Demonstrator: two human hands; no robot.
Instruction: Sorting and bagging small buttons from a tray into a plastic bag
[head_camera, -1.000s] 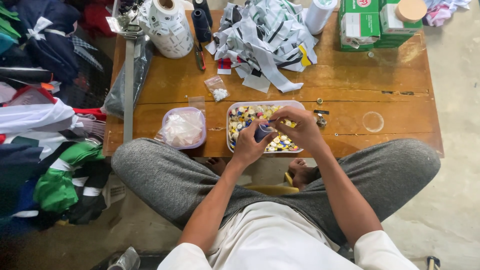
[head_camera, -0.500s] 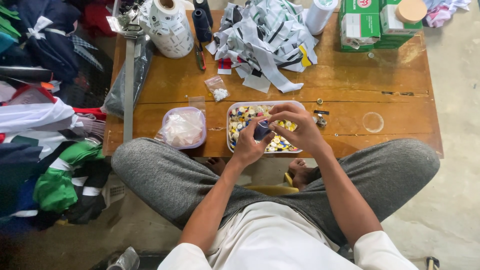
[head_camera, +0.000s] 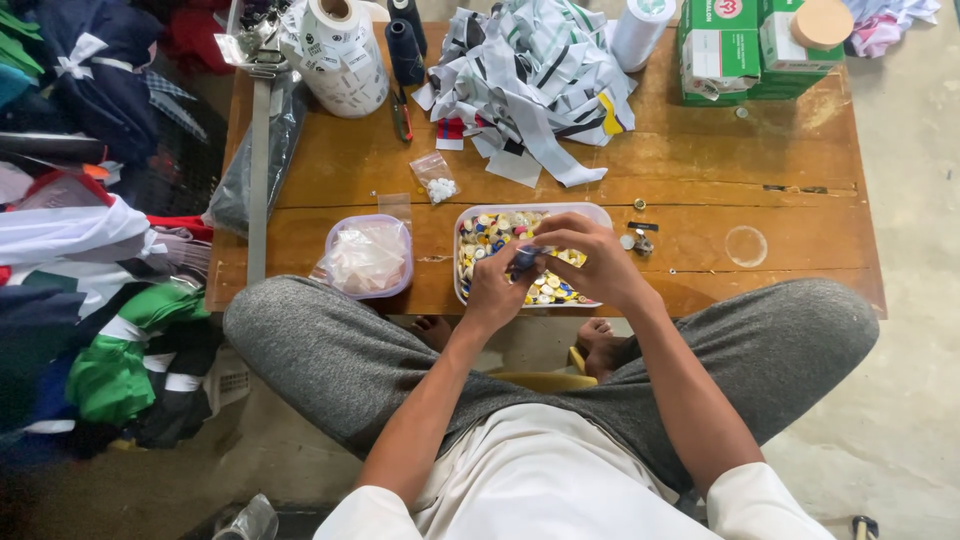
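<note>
Fingers (head_camera: 545, 240) pinch small blue piece (head_camera: 524, 257) above tray (head_camera: 462, 215).

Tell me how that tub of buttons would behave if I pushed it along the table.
The button tub would probably slide easily on the smooth wooden table. It looks like thin plastic, so its walls may flex. The loose buttons fill it nearly to the rim, so a quick shove could spill some. Both the left hand and right hand hover over it.

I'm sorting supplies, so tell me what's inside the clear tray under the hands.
The clear tray holds many small round buttons, mostly yellow, white and blue. The left hand and right hand cover its middle and right part, so what lies there is hidden.
</note>
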